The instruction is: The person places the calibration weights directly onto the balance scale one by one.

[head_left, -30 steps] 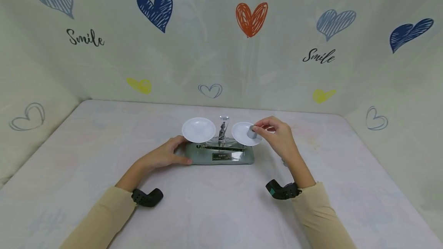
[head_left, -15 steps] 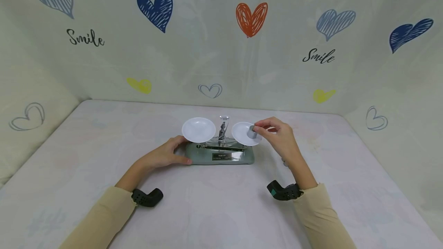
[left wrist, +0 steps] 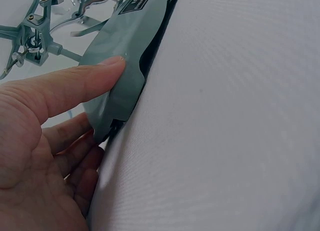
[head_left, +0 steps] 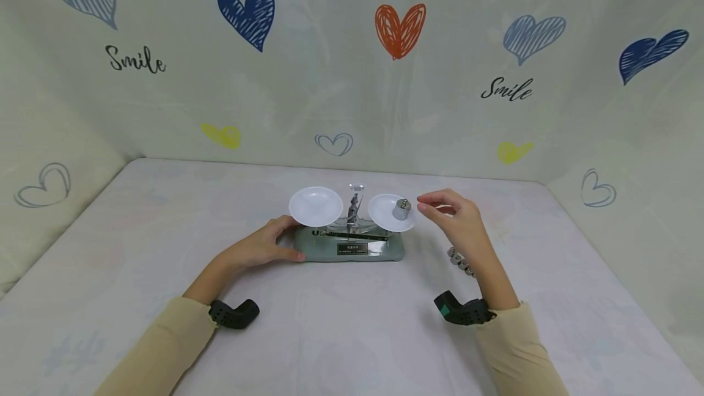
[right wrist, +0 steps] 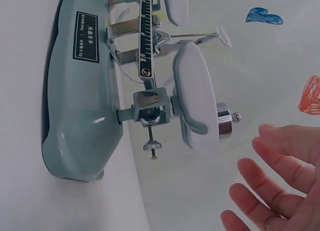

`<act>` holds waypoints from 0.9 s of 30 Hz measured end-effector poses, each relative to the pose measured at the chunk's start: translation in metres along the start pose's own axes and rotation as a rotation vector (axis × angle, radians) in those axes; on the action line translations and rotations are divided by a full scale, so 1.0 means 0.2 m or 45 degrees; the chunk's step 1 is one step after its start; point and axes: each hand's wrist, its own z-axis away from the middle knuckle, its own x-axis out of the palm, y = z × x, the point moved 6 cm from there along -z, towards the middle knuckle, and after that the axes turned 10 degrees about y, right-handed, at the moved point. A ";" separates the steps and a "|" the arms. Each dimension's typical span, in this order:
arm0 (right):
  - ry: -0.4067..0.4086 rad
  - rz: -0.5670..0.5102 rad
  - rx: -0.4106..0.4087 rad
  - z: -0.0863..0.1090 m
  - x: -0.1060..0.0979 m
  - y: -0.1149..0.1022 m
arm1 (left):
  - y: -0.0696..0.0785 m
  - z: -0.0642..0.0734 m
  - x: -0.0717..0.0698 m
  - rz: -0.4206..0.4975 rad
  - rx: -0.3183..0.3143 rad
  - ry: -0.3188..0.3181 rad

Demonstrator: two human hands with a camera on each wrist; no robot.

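Note:
A green balance scale [head_left: 352, 252] with two white pans stands on the table. My left hand [head_left: 261, 243] holds the left end of its base; in the left wrist view the thumb [left wrist: 100, 78] lies on the casing and the other fingers are at the end. On the right pan [head_left: 379, 206] rests a silver knobbed weight [head_left: 402, 209], upright. My right hand [head_left: 456, 216] is just right of that pan, fingers bent loosely, nothing between them. In the right wrist view a gap separates its fingertips from the weight [right wrist: 225, 120]. The left pan [head_left: 316, 206] bears nothing.
Several small silver weights [head_left: 461, 260] stand in a row on the table, partly behind my right wrist. A pale cloth [head_left: 341, 335] covers the table. Behind it hangs a sheet [head_left: 330, 90] printed with hearts.
My right hand has let go of the weight and moved right, away from the pan. The weight stays on the pan, and more of the small weights now show. The left hand has not moved.

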 end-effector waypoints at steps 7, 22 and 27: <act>-0.018 0.009 0.076 0.02 -0.05 0.06 | 0.00 0.00 0.00 0.001 0.011 0.000; -0.123 0.016 0.159 0.01 -0.13 0.22 | 0.00 -0.01 0.01 0.016 0.022 -0.003; -0.153 0.013 0.181 0.02 -0.15 0.28 | -0.01 0.00 0.00 0.013 -0.003 0.006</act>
